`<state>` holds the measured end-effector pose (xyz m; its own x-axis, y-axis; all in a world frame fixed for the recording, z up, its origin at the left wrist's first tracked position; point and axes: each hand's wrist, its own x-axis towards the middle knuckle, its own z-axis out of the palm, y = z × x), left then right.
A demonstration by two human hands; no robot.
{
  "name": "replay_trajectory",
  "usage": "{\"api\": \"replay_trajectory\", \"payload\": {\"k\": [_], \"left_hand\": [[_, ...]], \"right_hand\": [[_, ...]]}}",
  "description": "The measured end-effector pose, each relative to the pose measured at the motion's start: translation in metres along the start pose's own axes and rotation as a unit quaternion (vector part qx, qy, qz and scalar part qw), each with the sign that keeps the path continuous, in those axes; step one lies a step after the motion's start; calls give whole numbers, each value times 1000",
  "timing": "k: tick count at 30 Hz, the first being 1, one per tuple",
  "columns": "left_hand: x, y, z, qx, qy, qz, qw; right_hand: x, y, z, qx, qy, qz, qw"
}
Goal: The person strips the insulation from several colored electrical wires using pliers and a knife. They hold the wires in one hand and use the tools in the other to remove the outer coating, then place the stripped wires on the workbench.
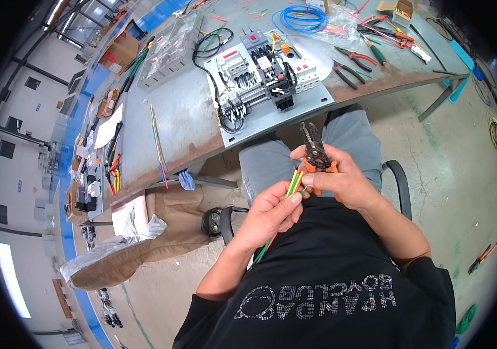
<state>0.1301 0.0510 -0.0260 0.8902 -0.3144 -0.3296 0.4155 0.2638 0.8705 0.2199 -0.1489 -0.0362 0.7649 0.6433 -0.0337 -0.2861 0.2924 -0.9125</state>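
Note:
My left hand [269, 215] is closed round a small bundle of yellow, green and red wires [294, 182], whose ends stick up past the thumb and whose tails hang down over the black shirt. In my right hand [350, 181] is a wire stripper [315, 150] with orange handles, its dark jaws pointing away from me. The right thumb and fingertips also reach the wire ends; a thin pale tip shows beside them. Both hands are close together above my lap. Beyond them, a metal mounting plate [232, 138] with breakers, terminal blocks and black wiring lies at the table edge.
Several pliers [356, 57] and a screwdriver [378, 55] lie at the table's right. A blue wire coil [303, 18] sits behind the plate. Loose coloured wires [158, 145] rest to the left. Another person's brown-trousered leg [161, 244] is at lower left.

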Motion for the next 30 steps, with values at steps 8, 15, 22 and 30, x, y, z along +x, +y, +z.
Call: {"api": "replay_trajectory", "payload": {"k": [8, 15, 22, 30], "left_hand": [[0, -6, 2, 77, 6, 4, 997], [-1, -9, 6, 48, 38, 23, 998], [-2, -1, -20, -92, -37, 19, 995], [-3, -2, -22, -169, -78, -4, 983]], "right_hand": [[0, 12, -5, -56, -9, -64, 996], [-9, 5, -4, -12, 3, -27, 1000], [-19, 15, -10, -140, 6, -72, 987], [-24, 21, -3, -383, 57, -229, 893]]}}
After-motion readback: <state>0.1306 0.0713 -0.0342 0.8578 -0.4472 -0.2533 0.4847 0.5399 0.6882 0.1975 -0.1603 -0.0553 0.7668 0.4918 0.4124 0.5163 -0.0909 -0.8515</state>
